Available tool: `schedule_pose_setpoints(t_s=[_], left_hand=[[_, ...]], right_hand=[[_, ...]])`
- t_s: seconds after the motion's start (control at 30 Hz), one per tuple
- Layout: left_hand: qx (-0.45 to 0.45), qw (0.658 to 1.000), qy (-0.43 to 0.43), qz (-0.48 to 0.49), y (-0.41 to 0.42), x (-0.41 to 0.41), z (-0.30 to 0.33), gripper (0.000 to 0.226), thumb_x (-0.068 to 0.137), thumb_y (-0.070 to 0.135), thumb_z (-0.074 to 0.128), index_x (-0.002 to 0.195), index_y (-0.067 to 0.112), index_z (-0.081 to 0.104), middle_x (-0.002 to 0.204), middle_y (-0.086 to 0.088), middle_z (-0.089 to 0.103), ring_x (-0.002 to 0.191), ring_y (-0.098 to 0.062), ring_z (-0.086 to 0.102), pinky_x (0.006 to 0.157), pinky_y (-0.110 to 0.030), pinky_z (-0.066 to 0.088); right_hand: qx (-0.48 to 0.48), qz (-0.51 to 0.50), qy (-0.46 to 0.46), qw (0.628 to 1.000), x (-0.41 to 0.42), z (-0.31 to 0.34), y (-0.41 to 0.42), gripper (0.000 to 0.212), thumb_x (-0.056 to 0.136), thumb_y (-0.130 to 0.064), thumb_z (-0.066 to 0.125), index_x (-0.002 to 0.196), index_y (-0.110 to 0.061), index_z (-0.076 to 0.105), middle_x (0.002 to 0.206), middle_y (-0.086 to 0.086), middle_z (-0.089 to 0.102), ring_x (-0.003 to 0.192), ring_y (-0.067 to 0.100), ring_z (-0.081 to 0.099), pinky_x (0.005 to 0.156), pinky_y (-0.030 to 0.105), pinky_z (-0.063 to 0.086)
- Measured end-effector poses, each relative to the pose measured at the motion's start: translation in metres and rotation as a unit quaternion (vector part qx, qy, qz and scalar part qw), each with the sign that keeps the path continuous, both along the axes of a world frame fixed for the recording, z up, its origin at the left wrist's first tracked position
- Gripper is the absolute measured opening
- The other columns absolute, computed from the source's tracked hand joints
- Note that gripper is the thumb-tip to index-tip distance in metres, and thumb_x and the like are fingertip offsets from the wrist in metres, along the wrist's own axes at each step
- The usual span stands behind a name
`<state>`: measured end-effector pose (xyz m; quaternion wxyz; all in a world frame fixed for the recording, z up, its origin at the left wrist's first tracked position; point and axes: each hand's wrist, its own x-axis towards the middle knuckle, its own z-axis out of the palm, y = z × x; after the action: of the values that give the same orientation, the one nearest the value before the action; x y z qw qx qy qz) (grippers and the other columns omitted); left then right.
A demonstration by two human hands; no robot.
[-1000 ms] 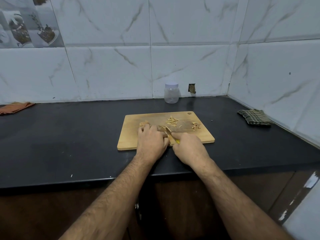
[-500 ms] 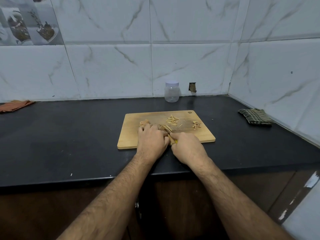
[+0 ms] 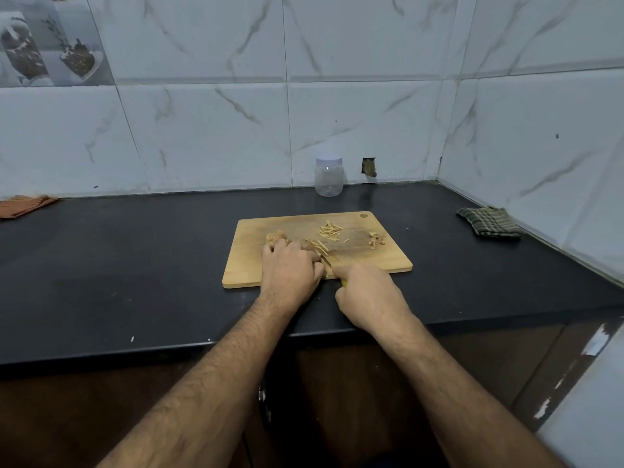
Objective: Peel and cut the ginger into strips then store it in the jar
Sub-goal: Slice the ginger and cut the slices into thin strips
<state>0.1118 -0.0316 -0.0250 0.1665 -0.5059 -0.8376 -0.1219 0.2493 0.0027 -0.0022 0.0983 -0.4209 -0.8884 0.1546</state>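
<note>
A wooden cutting board (image 3: 250, 268) lies on the black counter. My left hand (image 3: 290, 268) holds down a piece of ginger (image 3: 309, 245) with curled fingers; another ginger piece (image 3: 276, 236) shows beyond the knuckles. My right hand (image 3: 368, 295) grips a yellow-handled knife (image 3: 327, 260), its blade lying against the ginger by my left fingertips. Cut strips (image 3: 330, 230) lie in a small heap mid-board, and a clump of peel scraps (image 3: 376, 239) sits toward the right. A clear jar (image 3: 329, 179) with a white lid stands closed by the back wall.
A green checked cloth (image 3: 488, 221) lies at the right by the side wall. An orange cloth (image 3: 23, 205) rests at the far left of the counter (image 3: 135, 265). Tiled walls close off the back and right. The counter's front edge runs under my forearms.
My right hand with the knife has drawn back slightly toward me along the ginger. My left hand stays on the ginger. The view has tilted a little.
</note>
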Motion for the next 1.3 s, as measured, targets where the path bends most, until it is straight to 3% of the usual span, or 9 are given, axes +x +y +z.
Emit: schedule_pose_setpoints(t_s=[0.2, 0.6, 1.3], left_hand=[[-0.001, 1.000, -0.017, -0.002, -0.001, 0.000, 0.000, 0.039, 0.095, 0.035, 0.041, 0.118, 0.035, 0.072, 0.120, 0.000, 0.063, 0.123, -0.023, 0.046, 0.099, -0.041, 0.031], [0.025, 0.999, -0.036, -0.001, -0.002, -0.004, -0.002, 0.035, 0.093, 0.035, 0.044, 0.110, 0.035, 0.074, 0.107, 0.005, 0.067, 0.109, -0.020, 0.050, 0.095, -0.040, 0.031], [0.016, 1.000, 0.005, -0.007, 0.000, -0.003, -0.002, 0.035, 0.094, 0.037, 0.041, 0.110, 0.035, 0.073, 0.111, 0.006, 0.066, 0.106, -0.019, 0.052, 0.093, -0.040, 0.033]], right_hand=[[-0.006, -0.023, 0.010, 1.000, 0.005, 0.002, -0.001, 0.049, 0.096, -0.015, 0.048, 0.140, -0.035, 0.052, 0.130, 0.003, 0.060, 0.112, 0.022, 0.056, 0.088, 0.036, 0.053], [-0.009, -0.017, 0.073, 0.997, -0.007, 0.000, 0.008, 0.052, 0.095, -0.016, 0.051, 0.145, -0.032, 0.050, 0.142, -0.001, 0.056, 0.127, 0.020, 0.052, 0.100, 0.033, 0.046], [0.003, 0.004, 0.061, 0.998, -0.011, -0.003, 0.010, 0.051, 0.095, -0.019, 0.051, 0.143, -0.036, 0.051, 0.136, 0.000, 0.060, 0.117, 0.019, 0.057, 0.089, 0.030, 0.049]])
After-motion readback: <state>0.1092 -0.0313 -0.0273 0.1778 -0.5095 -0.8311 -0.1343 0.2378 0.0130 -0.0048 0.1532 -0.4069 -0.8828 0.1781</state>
